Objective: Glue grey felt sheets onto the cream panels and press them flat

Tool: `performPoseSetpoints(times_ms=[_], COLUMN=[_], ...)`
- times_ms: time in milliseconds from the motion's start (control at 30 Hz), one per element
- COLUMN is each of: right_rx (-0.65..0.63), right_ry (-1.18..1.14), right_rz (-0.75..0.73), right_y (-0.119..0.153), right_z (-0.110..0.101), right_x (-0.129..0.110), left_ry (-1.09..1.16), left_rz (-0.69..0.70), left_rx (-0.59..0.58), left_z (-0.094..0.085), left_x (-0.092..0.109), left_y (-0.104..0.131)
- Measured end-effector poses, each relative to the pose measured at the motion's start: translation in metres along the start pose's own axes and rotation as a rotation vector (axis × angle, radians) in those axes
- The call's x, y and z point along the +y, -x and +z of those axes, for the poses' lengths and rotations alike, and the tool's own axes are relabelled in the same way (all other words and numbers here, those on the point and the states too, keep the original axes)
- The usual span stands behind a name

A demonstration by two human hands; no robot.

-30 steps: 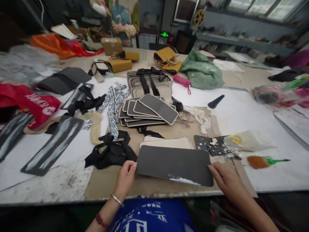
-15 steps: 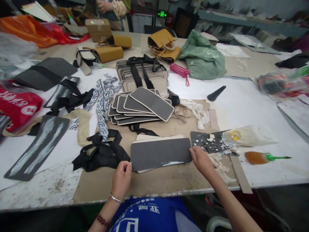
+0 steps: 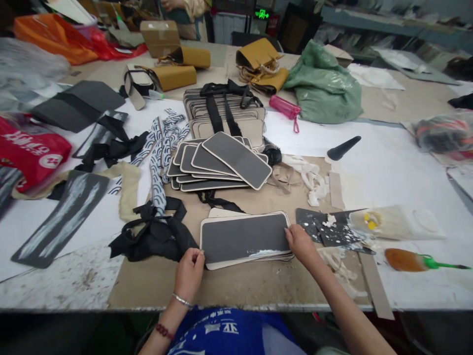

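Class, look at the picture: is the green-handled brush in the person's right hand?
No, the brush lies on the table, apart from the right hand.

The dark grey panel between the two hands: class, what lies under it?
Under the dark grey panel lie cream-edged panels, their rims showing around it. How many cannot be told; it covers their faces.

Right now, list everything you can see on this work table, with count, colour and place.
dark panel: one, grey, cream-edged, near edge on cream pieces
fanned panels: several, grey, centre
black straps: a bundle, left of the panel
patterned ribbons: several, blue-white, centre left
green bag: one, far right
pink case: one, beside the bag
brush: one, green handle, right
left hand: at the panel's left end
right hand: at its right end
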State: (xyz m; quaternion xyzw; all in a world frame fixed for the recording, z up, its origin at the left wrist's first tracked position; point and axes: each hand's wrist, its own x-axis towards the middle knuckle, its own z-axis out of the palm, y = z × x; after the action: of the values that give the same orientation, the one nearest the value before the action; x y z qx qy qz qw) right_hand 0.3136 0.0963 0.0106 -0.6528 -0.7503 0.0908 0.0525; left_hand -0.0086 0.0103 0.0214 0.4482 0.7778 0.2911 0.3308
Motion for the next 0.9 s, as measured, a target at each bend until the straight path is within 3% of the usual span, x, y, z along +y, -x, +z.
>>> performPoseSetpoints(times_ms=[433,567,767,900], right_rx=[0.012,0.034,0.062,0.099], right_ry=[-0.062,-0.029,-0.002,-0.014], right_rz=[-0.076,-0.043,-0.025,-0.018], right_y=[-0.002,-0.001,0.001,0.002], right_z=[0.002,0.004,0.007,0.009], right_x=[0.006,0.004,0.002,0.002], left_ry=[-0.040,-0.096,-0.183,-0.123], left_rz=[-0.033,0.049,0.288,0.244], left_rx=[0.021,0.045,0.117,0.073], left_z=[0.004,0.002,-0.003,-0.001], left_x=[-0.005,-0.003,0.005,0.005], left_y=[-0.003,-0.005,-0.010,-0.019])
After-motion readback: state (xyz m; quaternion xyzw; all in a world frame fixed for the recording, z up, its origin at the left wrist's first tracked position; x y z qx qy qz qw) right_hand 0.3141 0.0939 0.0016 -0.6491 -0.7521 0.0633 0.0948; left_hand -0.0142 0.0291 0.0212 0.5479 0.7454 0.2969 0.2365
